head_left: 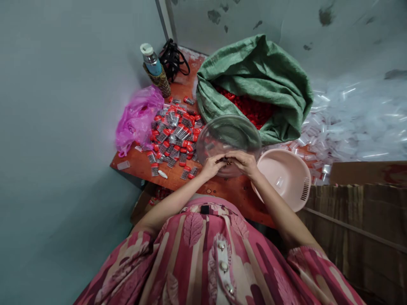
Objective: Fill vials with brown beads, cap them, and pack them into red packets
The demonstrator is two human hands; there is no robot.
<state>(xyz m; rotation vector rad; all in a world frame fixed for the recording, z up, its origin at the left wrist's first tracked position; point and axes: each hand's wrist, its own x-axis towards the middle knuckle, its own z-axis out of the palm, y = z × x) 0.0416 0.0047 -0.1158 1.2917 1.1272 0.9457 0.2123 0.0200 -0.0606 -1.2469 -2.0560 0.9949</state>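
My left hand [211,166] and my right hand [243,163] meet at the near rim of a clear round bowl [229,135]. Both have their fingers curled together around something small and dark that I cannot make out. To the left of the bowl lies a heap of small clear containers with red caps [174,135] on the orange-brown table [143,163]. Behind the bowl an open green sack [254,80] holds many red caps [251,108].
A pink plastic basin [286,178] sits right of my right hand. A pink plastic bag [136,118], a capped bottle [154,67] and black straps [173,59] stand at the back left. Loose clear containers [349,114] pile up on the right, with cardboard [359,212] below them.
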